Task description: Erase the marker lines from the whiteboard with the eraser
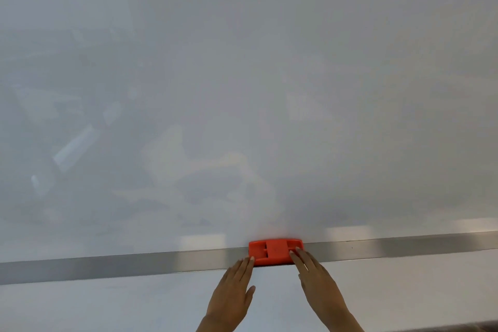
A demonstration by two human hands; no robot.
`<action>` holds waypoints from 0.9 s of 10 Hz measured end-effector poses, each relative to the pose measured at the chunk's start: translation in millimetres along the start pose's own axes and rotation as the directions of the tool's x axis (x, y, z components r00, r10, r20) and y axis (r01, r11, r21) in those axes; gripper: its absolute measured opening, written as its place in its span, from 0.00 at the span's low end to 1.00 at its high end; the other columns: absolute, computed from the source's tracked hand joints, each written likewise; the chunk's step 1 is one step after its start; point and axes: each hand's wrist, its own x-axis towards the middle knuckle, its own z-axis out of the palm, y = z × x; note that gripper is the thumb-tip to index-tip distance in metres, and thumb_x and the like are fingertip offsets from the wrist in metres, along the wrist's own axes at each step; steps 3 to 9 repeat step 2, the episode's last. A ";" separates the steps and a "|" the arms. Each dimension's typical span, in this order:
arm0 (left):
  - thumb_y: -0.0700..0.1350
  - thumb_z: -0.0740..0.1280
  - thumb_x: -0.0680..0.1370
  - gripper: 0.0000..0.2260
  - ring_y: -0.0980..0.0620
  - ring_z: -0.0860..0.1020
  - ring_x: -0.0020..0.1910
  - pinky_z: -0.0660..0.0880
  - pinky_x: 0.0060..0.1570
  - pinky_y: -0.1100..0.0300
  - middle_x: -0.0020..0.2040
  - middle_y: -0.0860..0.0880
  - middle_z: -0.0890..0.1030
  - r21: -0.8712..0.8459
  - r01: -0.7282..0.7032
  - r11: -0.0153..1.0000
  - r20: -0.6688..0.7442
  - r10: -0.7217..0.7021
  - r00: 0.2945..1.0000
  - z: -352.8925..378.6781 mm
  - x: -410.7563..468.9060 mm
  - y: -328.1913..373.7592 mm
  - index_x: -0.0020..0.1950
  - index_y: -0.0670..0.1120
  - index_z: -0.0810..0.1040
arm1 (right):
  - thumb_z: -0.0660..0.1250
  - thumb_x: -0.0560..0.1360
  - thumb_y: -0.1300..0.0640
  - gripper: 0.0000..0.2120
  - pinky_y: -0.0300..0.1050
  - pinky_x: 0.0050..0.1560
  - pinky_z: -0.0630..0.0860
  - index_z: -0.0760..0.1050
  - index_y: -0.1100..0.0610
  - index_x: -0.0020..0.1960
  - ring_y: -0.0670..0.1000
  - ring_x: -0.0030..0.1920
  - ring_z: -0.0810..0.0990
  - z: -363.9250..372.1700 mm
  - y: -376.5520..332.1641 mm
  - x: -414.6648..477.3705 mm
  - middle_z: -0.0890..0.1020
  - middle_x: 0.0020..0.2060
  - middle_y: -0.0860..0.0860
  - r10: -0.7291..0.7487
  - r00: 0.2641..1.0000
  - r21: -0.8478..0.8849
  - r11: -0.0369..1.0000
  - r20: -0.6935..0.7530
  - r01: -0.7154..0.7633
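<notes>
I take the orange eraser [275,251] as my landmark: it sits on the metal frame strip [107,267] that runs along the bottom edge of the whiteboard [242,75], its upper edge touching the white surface. Left of the eraser, my left hand [232,296] reaches up from below, fingers straight and held together, thumb spread out to the side; its fingertips [249,260] meet the eraser's lower left corner, and nothing is gripped. Right of that, my right hand [320,287] lies flat too, fingers extended and together, their tips resting on the eraser's right part, pressing rather than clasping it. Above the eraser the board shows only faint reflections; I can make out no marker lines on it.
</notes>
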 end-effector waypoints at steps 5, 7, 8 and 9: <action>0.51 0.35 0.82 0.29 0.56 0.38 0.76 0.48 0.69 0.65 0.78 0.49 0.37 0.286 -0.011 0.958 -0.159 0.059 0.986 -26.2 -6.2 -12.0 0.65 0.45 0.73 | 0.84 0.49 0.62 0.33 0.34 0.33 0.78 0.82 0.57 0.53 0.47 0.43 0.84 -17.5 -11.4 -8.9 0.84 0.46 0.49 0.038 0.997 0.167 0.986 -0.072 -0.026; 0.51 0.35 0.82 0.29 0.56 0.38 0.76 0.48 0.69 0.65 0.78 0.49 0.37 0.286 -0.011 0.958 -0.159 0.059 0.986 -26.2 -6.2 -12.0 0.65 0.45 0.73 | 0.84 0.49 0.62 0.33 0.34 0.33 0.78 0.82 0.57 0.53 0.47 0.43 0.84 -17.5 -11.4 -8.9 0.84 0.46 0.49 0.038 0.997 0.167 0.986 -0.072 -0.026; 0.51 0.35 0.82 0.29 0.56 0.38 0.76 0.48 0.69 0.65 0.78 0.49 0.37 0.286 -0.011 0.958 -0.159 0.059 0.986 -26.2 -6.2 -12.0 0.65 0.45 0.73 | 0.84 0.49 0.62 0.33 0.34 0.33 0.78 0.82 0.57 0.53 0.47 0.43 0.84 -17.5 -11.4 -8.9 0.84 0.46 0.49 0.038 0.997 0.167 0.986 -0.072 -0.026; 0.51 0.35 0.82 0.29 0.56 0.38 0.76 0.48 0.69 0.65 0.78 0.49 0.37 0.286 -0.011 0.958 -0.159 0.059 0.986 -26.2 -6.2 -12.0 0.65 0.45 0.73 | 0.84 0.49 0.62 0.33 0.34 0.33 0.78 0.82 0.57 0.53 0.47 0.43 0.84 -17.5 -11.4 -8.9 0.84 0.46 0.49 0.038 0.997 0.167 0.986 -0.072 -0.026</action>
